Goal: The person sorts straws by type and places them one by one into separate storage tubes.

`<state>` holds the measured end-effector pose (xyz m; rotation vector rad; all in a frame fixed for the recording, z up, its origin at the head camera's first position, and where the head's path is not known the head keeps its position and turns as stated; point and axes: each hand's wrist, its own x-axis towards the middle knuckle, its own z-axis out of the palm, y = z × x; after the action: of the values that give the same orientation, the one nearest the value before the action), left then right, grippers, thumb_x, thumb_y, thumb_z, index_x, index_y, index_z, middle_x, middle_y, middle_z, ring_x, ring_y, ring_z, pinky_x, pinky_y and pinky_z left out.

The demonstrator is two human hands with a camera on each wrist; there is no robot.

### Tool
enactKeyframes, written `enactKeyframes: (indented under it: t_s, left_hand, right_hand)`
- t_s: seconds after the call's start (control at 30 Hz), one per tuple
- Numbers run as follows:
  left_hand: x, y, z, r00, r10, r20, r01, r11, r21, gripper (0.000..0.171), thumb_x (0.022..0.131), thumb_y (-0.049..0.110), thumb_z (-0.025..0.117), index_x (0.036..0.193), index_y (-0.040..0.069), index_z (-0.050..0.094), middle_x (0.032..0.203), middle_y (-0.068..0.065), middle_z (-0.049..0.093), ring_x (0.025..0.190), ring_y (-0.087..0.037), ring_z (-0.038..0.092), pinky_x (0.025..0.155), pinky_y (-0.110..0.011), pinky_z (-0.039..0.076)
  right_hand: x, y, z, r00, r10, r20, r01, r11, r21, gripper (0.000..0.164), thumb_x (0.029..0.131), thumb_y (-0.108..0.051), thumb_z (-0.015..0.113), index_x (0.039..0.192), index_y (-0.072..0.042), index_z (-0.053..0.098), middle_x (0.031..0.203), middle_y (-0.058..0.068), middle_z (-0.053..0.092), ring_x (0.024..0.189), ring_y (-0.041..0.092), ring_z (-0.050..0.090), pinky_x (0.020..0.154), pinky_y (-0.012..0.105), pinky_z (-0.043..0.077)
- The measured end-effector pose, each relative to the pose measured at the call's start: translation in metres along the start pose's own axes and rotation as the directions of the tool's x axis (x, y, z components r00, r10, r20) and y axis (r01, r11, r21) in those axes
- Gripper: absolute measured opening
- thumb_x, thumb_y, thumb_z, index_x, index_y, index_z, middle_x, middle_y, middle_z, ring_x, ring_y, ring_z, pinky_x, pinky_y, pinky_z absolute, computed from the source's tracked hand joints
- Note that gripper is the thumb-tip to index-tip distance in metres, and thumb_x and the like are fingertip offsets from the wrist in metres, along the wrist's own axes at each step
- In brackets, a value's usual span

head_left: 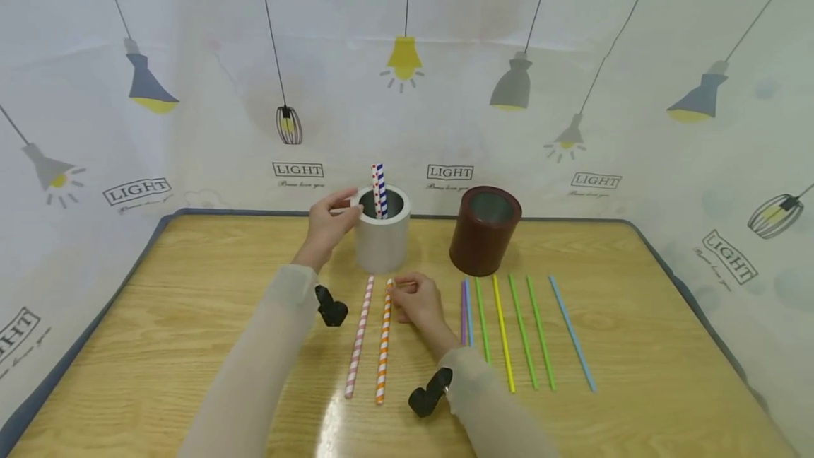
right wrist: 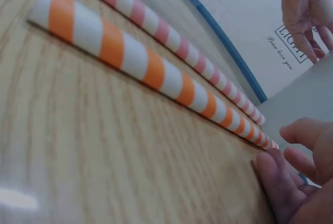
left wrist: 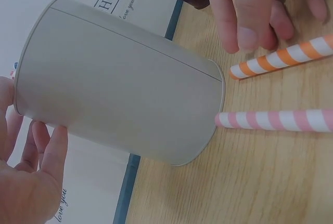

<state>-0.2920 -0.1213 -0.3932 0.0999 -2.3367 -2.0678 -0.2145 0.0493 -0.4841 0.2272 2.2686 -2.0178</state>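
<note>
A white canister point(head_left: 381, 242) stands at the back, holding two paper straws point(head_left: 379, 189), one with red dots and one with blue stripes. My left hand point(head_left: 331, 221) is at the canister's left side; its fingertips touch the wall near the rim in the left wrist view. At the far end of an orange-striped paper straw point(head_left: 384, 345) is my right hand point(head_left: 420, 302), fingertips close beside the straw and loosely bent. A pink-striped paper straw point(head_left: 360, 338) lies to the left of the orange one. Both straws rest flat on the table.
To the right of the white canister stands a dark red canister point(head_left: 483, 239). Several thin plastic straws, including a yellow straw point(head_left: 504, 334) and a blue straw point(head_left: 572, 334), lie on the wooden table point(head_left: 661, 387). A printed backdrop point(head_left: 356, 76) rises behind the table's far edge.
</note>
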Motion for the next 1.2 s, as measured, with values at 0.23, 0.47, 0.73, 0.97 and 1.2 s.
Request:
enactKeyframes:
  t_s: [0.23, 0.47, 0.73, 0.97, 1.2]
  left_hand:
    - [0.001, -0.001, 0.0, 1.0, 0.013, -0.011, -0.013, 1.0, 0.017, 0.043, 0.086, 0.016, 0.063, 0.128, 0.014, 0.055, 0.117, -0.012, 0.048, 0.102, -0.024, 0.051, 0.082, -0.032, 0.05]
    - [0.001, 0.0, 0.0, 1.0, 0.012, -0.015, -0.012, 1.0, 0.016, 0.043, 0.085, 0.015, 0.063, 0.127, 0.014, 0.056, 0.116, -0.012, 0.048, 0.101, -0.024, 0.051, 0.081, -0.03, 0.05]
    - [-0.002, 0.001, 0.0, 1.0, 0.012, -0.009, -0.012, 1.0, -0.006, 0.043, 0.085, 0.014, 0.063, 0.127, 0.012, 0.055, 0.116, -0.013, 0.048, 0.101, -0.024, 0.051, 0.081, -0.031, 0.05]
    - [-0.002, 0.001, 0.001, 1.0, 0.017, -0.007, -0.017, 1.0, -0.009, 0.043, 0.086, 0.013, 0.062, 0.128, 0.012, 0.055, 0.117, -0.013, 0.048, 0.101, -0.024, 0.052, 0.082, -0.03, 0.05]
    - [0.0, 0.0, 0.0, 1.0, 0.009, -0.007, -0.009, 1.0, -0.005, 0.043, 0.086, 0.013, 0.062, 0.128, 0.013, 0.055, 0.116, -0.013, 0.048, 0.102, -0.024, 0.051, 0.082, -0.029, 0.05]
  right_hand:
    - [-0.002, 0.001, 0.003, 0.999, -0.037, -0.03, 0.034, 0.996, -0.086, 0.03, 0.074, -0.009, 0.073, 0.099, 0.001, 0.062, 0.073, 0.005, 0.059, 0.053, 0.01, 0.057, 0.043, 0.027, 0.05]
    - [-0.002, -0.003, 0.005, 0.997, -0.073, -0.01, 0.067, 0.962, -0.266, 0.034, 0.073, -0.014, 0.076, 0.101, -0.003, 0.061, 0.069, 0.002, 0.055, 0.046, 0.01, 0.051, 0.043, 0.023, 0.046]
    - [-0.004, -0.006, 0.008, 0.996, -0.092, -0.024, 0.073, 0.906, -0.418, 0.033, 0.071, -0.017, 0.078, 0.099, -0.006, 0.063, 0.071, 0.0, 0.053, 0.056, 0.012, 0.049, 0.05, 0.024, 0.043]
    - [-0.004, -0.007, 0.009, 0.994, -0.1, -0.031, 0.075, 0.888, -0.453, 0.03, 0.071, -0.015, 0.076, 0.097, -0.007, 0.063, 0.072, -0.001, 0.054, 0.06, 0.012, 0.05, 0.051, 0.024, 0.044]
    - [-0.007, -0.009, 0.008, 0.988, -0.151, -0.024, 0.119, 0.861, -0.495, 0.028, 0.071, -0.011, 0.072, 0.096, -0.006, 0.062, 0.072, -0.001, 0.056, 0.063, 0.013, 0.05, 0.056, 0.027, 0.043]
